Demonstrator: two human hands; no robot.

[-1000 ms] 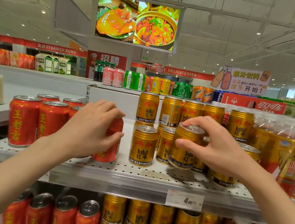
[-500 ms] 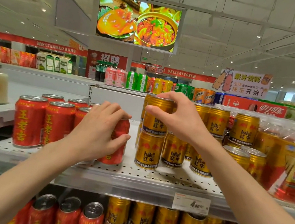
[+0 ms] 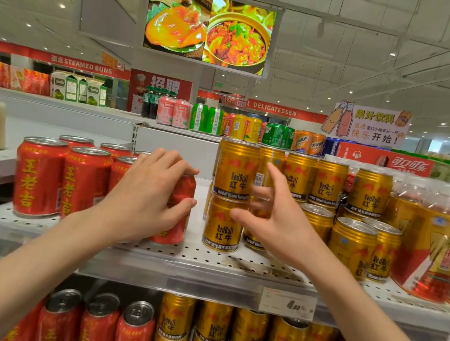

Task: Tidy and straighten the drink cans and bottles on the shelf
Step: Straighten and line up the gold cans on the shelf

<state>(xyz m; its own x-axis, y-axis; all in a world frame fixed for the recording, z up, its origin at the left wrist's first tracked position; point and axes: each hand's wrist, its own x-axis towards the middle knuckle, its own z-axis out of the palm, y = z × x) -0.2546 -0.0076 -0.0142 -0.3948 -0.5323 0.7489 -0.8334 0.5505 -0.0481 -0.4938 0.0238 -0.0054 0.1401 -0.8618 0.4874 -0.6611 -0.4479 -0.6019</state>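
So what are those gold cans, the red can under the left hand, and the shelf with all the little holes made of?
The gold cans look like glossy printed metal: ribbed walls, silvery rimmed tops. The red can that the left hand grips is probably thin aluminium, like its neighbours with bare silver lids. The shelf seems to be painted sheet steel, pale and matt, punched with rows of holes; the paint hides the metal itself.

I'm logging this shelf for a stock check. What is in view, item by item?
red cans: several, red, left of the upper shelf; more on the tier below
gold cans: many, gold, middle of the shelf, some stacked two high; more below
bottles: a few, orange drink, far right
shelf: one, white, perforated
price tag: one, white, on the shelf's front edge
screen: one, showing food, overhead
left hand: grips a red can
right hand: open, fingers spread beside the gold stack
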